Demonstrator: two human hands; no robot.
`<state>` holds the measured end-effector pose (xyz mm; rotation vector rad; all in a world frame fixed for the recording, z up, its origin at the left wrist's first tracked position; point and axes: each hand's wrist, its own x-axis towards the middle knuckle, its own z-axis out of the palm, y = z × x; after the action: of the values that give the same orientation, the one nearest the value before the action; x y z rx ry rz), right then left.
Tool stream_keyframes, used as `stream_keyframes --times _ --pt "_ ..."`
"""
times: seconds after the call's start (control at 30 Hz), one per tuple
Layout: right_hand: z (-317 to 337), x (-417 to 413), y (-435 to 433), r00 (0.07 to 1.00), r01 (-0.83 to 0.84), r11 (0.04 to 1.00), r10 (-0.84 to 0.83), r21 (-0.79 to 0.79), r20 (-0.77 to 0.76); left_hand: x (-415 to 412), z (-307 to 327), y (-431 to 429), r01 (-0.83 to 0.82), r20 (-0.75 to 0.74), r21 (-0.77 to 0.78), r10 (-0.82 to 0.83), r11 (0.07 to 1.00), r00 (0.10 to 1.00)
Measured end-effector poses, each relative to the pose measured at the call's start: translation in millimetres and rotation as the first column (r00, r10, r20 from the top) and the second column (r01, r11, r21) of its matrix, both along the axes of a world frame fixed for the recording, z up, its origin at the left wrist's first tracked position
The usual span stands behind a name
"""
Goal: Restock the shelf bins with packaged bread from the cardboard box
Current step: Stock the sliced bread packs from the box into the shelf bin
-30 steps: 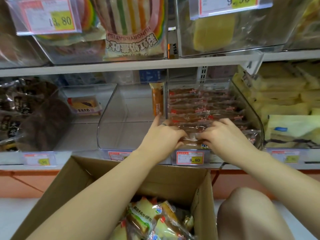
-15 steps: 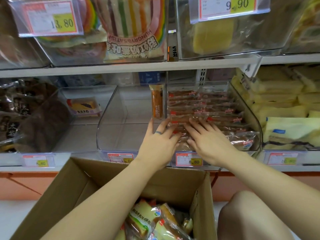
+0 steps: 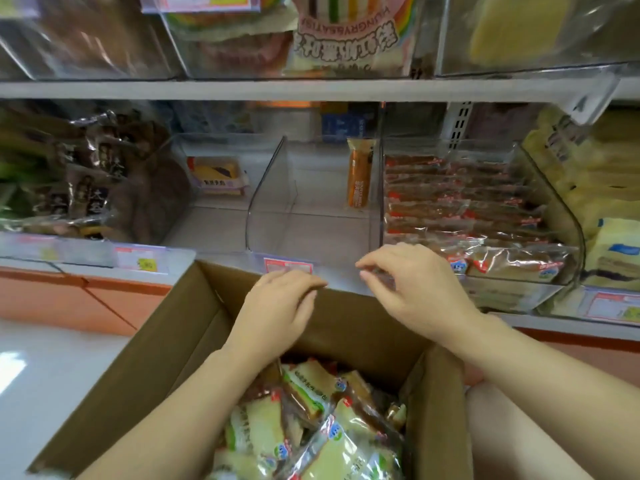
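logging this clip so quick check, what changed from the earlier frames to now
Both hands drew back out of the right bin, where they pressed on the red packs. The left hand and right hand are now over the far edge of the box, fingers loosely curled, holding nothing. Red packs, orange pack in the middle bin and bread in the box stayed put.

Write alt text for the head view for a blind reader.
A person's left hand and right hand, holding nothing, are at the far rim of an open cardboard box of packaged bread, before a shelf. One clear bin holds a single orange packet; the full bin to its right is stacked with brown bread packs.
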<state>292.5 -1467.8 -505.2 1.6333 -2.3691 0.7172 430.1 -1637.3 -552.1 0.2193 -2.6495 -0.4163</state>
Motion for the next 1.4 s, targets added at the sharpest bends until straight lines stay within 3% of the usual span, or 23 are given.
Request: stream_keyframes --times 0.13,0.2,0.33,0.47,0.53,0.6,0.73,0.8,0.9,1.0,1.1,1.23,1.4 --pt "-25.7 37.5 -31.8 0.984 -0.168 0.971 0.155 0.170 0.087 54.7 -10.6 -17.3 -0.196 0.071 0.107 0.190 0.975 0.979" --pt "-41.9 51.7 -48.9 0.970 -0.235 0.914 0.196 0.332 0.147 75.7 -13.9 -22.0 -0.265 0.094 0.120 0.255 0.957 0.963" --pt "-77.6 74.3 -68.9 0.911 -0.399 0.611 0.180 0.684 0.371 102.5 -22.8 -25.8 -0.389 0.282 0.189 0.330 0.902 0.901" --pt "-113.5 91.5 -67.2 0.887 -0.462 0.263 0.141 0.847 0.440 113.2 -29.3 -22.9 -0.433 0.406 0.250 0.312 0.866 0.859" --pt "-127.5 95.8 -63.1 0.881 -0.474 0.175 0.111 0.863 0.461 114.1 -28.2 -20.4 -0.427 0.407 0.269 0.300 0.863 0.863" --pt "-134.7 94.9 -58.6 0.892 -0.452 0.148 0.098 0.880 0.442 114.5 -26.7 -18.5 -0.420 0.399 0.286 0.292 0.861 0.869" --pt "-135.1 88.1 -49.5 0.890 -0.453 0.168 0.021 0.876 0.456 115.3 -27.1 -16.6 -0.410 0.430 0.315 0.256 0.856 0.866" --pt "-129.5 84.6 -49.6 0.865 -0.492 0.226 0.022 0.841 0.501 114.9 -28.5 -17.3 -0.405 0.451 0.342 0.230 0.848 0.862" --pt "-111.8 73.7 -56.6 0.803 -0.548 0.449 0.043 0.706 0.595 113.9 -31.9 -18.1 -0.411 0.492 0.409 0.183 0.814 0.851" --pt "-92.0 62.8 -62.0 0.785 -0.490 0.692 0.085 0.530 0.613 113.7 -31.4 -17.0 -0.411 0.525 0.496 0.113 0.765 0.844" --pt "-82.9 60.4 -61.2 0.776 -0.402 0.849 0.117 0.343 0.620 110.8 -27.9 -15.8 -0.378 0.471 0.550 0.097 0.745 0.877" --pt "-76.0 64.4 -60.3 0.767 -0.304 0.946 0.173 0.112 0.618 109.1 -27.1 -23.6 -0.375 0.326 0.680 0.199 0.630 0.924" --pt "-79.4 66.7 -62.3 0.691 -0.180 0.984 0.134 -0.010 0.710 112.9 -28.7 -27.1 -0.422 0.378 0.627 0.217 0.655 0.900"
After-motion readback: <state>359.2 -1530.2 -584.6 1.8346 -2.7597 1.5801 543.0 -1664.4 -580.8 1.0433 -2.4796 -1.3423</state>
